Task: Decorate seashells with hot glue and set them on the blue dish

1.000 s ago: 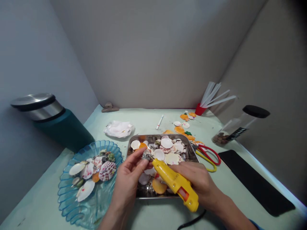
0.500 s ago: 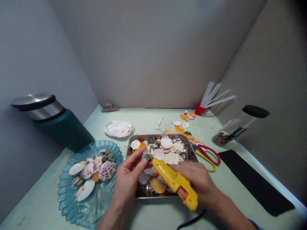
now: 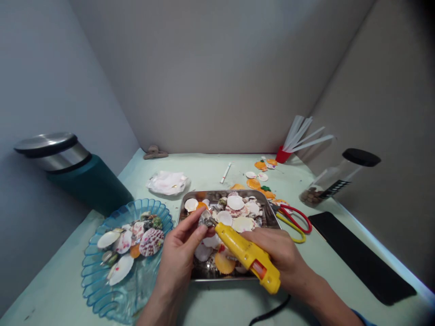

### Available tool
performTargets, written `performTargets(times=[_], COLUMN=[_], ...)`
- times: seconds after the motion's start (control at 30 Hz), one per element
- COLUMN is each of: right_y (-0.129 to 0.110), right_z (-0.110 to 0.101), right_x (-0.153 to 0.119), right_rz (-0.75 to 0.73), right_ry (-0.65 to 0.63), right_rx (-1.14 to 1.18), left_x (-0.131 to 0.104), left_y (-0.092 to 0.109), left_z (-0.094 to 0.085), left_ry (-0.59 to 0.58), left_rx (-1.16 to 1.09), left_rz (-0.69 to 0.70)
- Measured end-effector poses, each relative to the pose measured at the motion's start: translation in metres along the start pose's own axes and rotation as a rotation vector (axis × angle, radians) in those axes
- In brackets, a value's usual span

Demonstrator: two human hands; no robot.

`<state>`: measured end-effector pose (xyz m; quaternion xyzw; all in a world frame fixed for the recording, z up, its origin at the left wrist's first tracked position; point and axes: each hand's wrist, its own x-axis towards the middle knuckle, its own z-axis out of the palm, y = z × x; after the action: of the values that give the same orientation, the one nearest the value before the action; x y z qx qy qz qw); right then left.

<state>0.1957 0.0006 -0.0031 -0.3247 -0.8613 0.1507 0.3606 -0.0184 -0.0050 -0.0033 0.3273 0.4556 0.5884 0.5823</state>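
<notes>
Between the thumb and fingers of my left hand point(image 3: 181, 249) is a small greyish shell point(image 3: 205, 218), held above the tray. My right hand point(image 3: 277, 253) is wrapped round a yellow hot glue gun point(image 3: 246, 253), and its metal nozzle meets the shell or sits right against it; I cannot tell which. Beneath both hands lies a metal tray point(image 3: 190, 276) filled with white, orange and speckled shells point(image 3: 235, 202). To the left, a blue scalloped plate point(image 3: 98, 294) carries more shells point(image 3: 152, 241).
A teal bottle point(image 3: 91, 181) stands at the left. Red-and-yellow-handled scissors point(image 3: 299, 222) and a black phone-like slab point(image 3: 363, 258) lie right of the tray. Farther back are a clear jar point(image 3: 335, 181), a red cup of glue sticks point(image 3: 282, 155), and a white packet point(image 3: 167, 182). A black cord point(image 3: 272, 312) trails in front.
The small shell has turned slightly in my left fingers while the glue gun's nozzle stays at it. Both hands are otherwise almost still.
</notes>
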Motion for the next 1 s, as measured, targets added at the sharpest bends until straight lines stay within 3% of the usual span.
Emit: performTargets(times=[1.0], right_y=[-0.0015], right_z=[-0.002], right_x=[-0.0006], right_rz=[0.003], right_ry=[-0.007], right_rx=[0.013], left_x=[-0.0023], left_y=[0.0036], left_z=[0.0026], left_ry=[0.027], left_rx=[0.008], left_rz=[-0.016])
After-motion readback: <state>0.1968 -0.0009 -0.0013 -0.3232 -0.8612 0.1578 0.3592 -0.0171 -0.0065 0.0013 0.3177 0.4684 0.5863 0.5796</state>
